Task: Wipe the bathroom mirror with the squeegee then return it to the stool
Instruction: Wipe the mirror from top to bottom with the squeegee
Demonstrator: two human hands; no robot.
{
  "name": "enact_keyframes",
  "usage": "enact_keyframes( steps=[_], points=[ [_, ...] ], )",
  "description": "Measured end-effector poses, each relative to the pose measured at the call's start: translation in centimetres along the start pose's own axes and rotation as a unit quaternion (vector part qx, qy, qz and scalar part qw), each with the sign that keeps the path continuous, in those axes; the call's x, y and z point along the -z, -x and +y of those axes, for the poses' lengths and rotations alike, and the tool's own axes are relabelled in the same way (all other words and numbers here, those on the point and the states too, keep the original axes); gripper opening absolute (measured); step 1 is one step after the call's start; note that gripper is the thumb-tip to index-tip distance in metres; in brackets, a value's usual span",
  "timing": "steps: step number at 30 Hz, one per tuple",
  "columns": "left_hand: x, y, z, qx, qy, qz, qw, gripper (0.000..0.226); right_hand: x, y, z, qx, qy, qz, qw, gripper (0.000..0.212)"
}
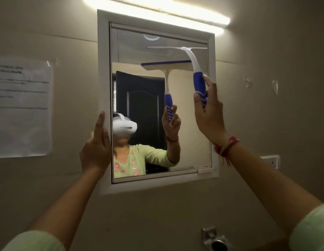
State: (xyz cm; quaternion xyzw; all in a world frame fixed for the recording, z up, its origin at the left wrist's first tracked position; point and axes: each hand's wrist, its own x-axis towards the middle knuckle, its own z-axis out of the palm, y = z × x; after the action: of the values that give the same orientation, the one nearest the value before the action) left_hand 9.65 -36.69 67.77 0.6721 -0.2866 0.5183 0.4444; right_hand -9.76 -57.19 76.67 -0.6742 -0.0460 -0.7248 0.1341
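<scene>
The right grip [209, 113] curls round the squeegee [199, 82], blade high on the mirror [132, 57], left grip [96, 147] flat on its frame [103, 87]; mid-wipe, it seems, calling for a steady downward pull.

Glossy glass mirror [190, 133], smooth white plastic frame [103, 51], glossy plastic squeegee [199, 82], shiny metal fitting [214, 240]

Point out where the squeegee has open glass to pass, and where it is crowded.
Open: the mirror glass below the squeegee blade, running down to the bottom frame, between the left hand on the left frame and the right hand gripping the handle. Only a thin strip lies above the blade. Crowded: the right edge.
</scene>
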Motion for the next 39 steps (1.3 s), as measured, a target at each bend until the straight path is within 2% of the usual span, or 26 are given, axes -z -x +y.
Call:
enact_keyframes(
  steps=[8, 20, 29, 39],
  points=[
    [0.0, 0.0, 0.1, -0.006, 0.007, 0.005, 1.0, 0.047, -1.7, -2.9, 0.8, -0.028, -0.019, 0.028, 0.999, 0.045],
    [-0.3, 0.0, -0.1, -0.015, 0.01, 0.014, 1.0, 0.048, -3.2, -5.4, 2.2, 0.01, -0.035, 0.032, 0.999, 0.048],
    [-0.4, 0.0, -0.1, -0.011, -0.005, 0.022, 1.0, 0.046, -2.5, -4.3, 3.4, 0.012, 0.011, 0.036, 0.999, 0.051],
    [-0.2, 0.2, 0.3, -0.009, -0.002, 0.023, 1.0, 0.047, -1.8, -0.8, 3.8, -0.004, 0.011, 0.027, 1.0, 0.052]
  ],
)
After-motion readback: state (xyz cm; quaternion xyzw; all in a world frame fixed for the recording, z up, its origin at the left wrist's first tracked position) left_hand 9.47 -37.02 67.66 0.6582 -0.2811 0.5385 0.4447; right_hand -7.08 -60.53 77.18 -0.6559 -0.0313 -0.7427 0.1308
